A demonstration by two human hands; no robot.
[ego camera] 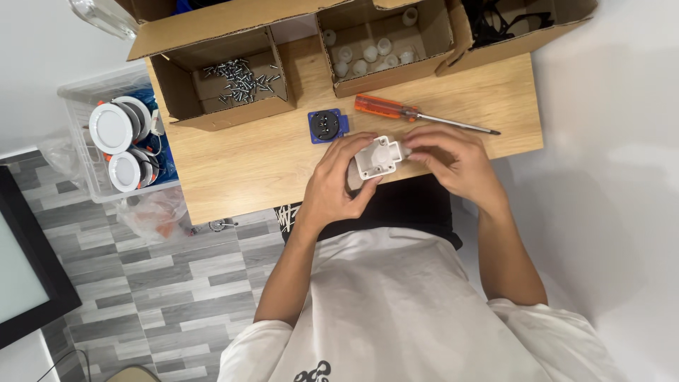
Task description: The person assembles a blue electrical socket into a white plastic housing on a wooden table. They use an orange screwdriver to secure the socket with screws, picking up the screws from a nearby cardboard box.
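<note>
Left hand point(338, 185) and right hand point(453, 161) are both pinching a white plastic housing point(378, 157) over the wooden tabletop point(240, 163). Cardboard boxes are sitting behind: screws box point(230, 81), white-caps box point(382, 46). Grey plank floor point(155, 283).

We see a light wooden tabletop point(240, 163) set against a plain white wall point(615, 141), above a grey wood-look plank floor point(155, 283); a dark-framed panel point(28, 262) leans at the left edge.
</note>
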